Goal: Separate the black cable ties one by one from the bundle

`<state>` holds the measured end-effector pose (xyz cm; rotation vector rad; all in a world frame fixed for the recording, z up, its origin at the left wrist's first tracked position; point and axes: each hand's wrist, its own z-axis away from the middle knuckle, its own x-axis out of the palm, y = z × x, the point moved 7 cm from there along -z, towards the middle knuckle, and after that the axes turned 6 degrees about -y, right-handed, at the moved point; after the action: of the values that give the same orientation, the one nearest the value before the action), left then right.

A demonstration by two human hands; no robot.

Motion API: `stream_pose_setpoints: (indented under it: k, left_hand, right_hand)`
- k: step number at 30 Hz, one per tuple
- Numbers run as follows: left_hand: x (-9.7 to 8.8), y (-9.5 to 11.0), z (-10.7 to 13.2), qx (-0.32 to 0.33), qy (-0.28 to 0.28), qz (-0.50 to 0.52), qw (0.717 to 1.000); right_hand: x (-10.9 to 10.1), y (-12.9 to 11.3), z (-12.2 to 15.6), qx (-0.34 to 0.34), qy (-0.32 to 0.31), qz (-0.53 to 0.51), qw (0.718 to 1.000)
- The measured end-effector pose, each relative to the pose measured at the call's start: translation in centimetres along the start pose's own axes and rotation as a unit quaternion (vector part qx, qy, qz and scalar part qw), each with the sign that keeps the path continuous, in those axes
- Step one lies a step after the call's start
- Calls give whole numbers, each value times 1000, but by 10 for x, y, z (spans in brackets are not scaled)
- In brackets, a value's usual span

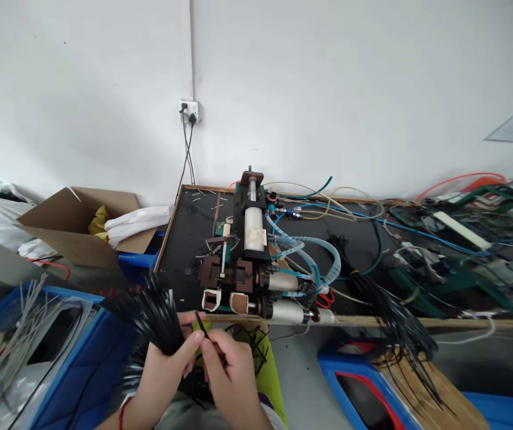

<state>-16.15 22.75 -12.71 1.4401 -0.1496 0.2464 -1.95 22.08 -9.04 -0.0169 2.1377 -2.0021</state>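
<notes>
The bench [184, 239], black-topped with a wooden border, stands against the wall. Toward its left end, a machine [255, 230] with pale cylinders reaches from near the back edge to the front edge. Beyond the bench's left edge is an open cardboard box [72, 251]; nearer the person, to the left of the front left corner, stands a blue bin [92, 352] with pale strands in it.

A tied bundle of black wires [379, 298] lies across the front edge, right of the machine, its loose ends hanging below the bench. Clear blue tubes [334, 257] curve from the machine's right side over the top.

Another bundle, the held black wires [153, 316], rests against the left hand [166, 364] and fans out at the front left corner. The right hand [236, 364] is close beside it, before the front edge. Thumb and forefinger of each hand pinch a single black wire [201, 325], in front of the machine; how the other fingers lie is partly hidden. A red cord [123, 412] circles the left wrist.
</notes>
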Motion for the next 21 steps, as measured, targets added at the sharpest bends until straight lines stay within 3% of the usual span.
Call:
stream_pose_setpoints:
  k: [3, 6, 10, 12, 14, 17, 21]
  left_hand:
    - [1, -1, -2, 4, 16, -25, 1000]
    - [3, 3, -6, 13, 39, -12, 999]
    - [9, 9, -10, -1, 31, 42, 999]
    - [14, 13, -11, 1, 10, 92, 996]
    - [15, 18, -13, 15, -1, 140, 990]
    - [14, 23, -15, 36, -10, 181, 983]
    - [15, 23, -17, 28, -38, 214, 976]
  right_hand:
    - [1, 1, -1, 10, -27, 29, 999]
    - [3, 16, 7, 35, -75, -5, 997]
    - [11, 43, 18, 78, -84, -204, 972]
    - [17, 50, 18, 83, -50, -360, 928]
    - [21, 51, 13, 71, -16, -495, 866]
    - [28, 50, 4, 70, -10, -611, 788]
    - [35, 53, 0, 95, -18, -661, 744]
